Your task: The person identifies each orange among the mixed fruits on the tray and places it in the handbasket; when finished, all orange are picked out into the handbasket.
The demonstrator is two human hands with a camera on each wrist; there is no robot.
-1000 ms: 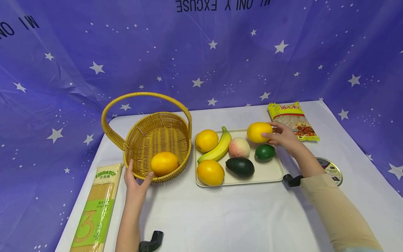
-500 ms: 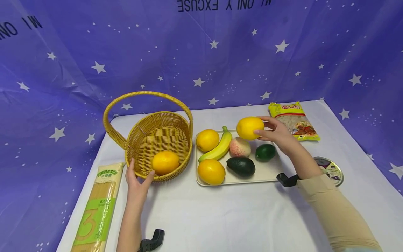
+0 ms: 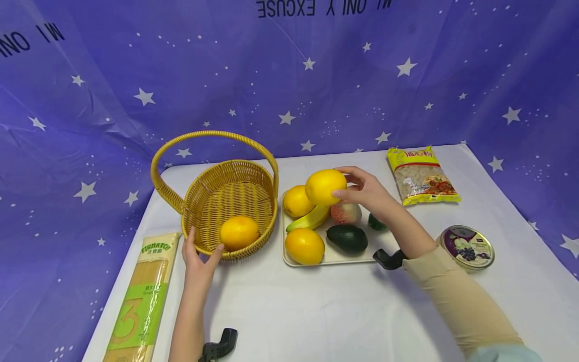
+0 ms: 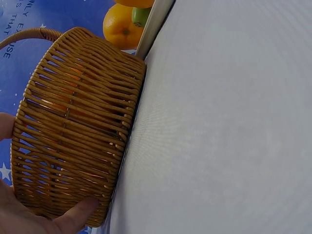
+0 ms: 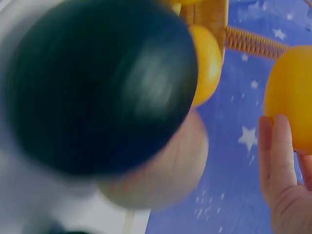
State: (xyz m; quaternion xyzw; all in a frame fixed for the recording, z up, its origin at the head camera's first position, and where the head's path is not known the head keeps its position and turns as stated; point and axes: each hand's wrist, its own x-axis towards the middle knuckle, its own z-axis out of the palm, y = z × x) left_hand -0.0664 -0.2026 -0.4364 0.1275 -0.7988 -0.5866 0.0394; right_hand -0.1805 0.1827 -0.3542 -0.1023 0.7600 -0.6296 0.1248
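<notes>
My right hand [image 3: 368, 191] pinches a yellow lemon [image 3: 326, 187] above the beige tray [image 3: 336, 260]. The lemon partly covers the banana [image 3: 312, 219] and an orange-yellow fruit [image 3: 298, 201]. In the right wrist view, fingers [image 5: 282, 151] press on the lemon's side. My left hand [image 3: 199, 261] holds the near left side of the wicker basket [image 3: 230, 206], thumb near the rim; in the left wrist view a finger [image 4: 78, 214] lies low on its outer wall. One orange-yellow fruit [image 3: 239, 233] lies inside the basket.
The tray also bears a peach [image 3: 346, 213], a dark avocado [image 3: 347, 238], a small green fruit [image 3: 376, 222] and another orange-yellow fruit [image 3: 305, 246]. Spaghetti [image 3: 142, 301] lies left. A macaroni bag [image 3: 422, 176] and a round tin [image 3: 467, 246] lie right.
My right hand has lifted the lemon from the tray's far right corner and carried it left, over the banana. The left hand stays at the basket.
</notes>
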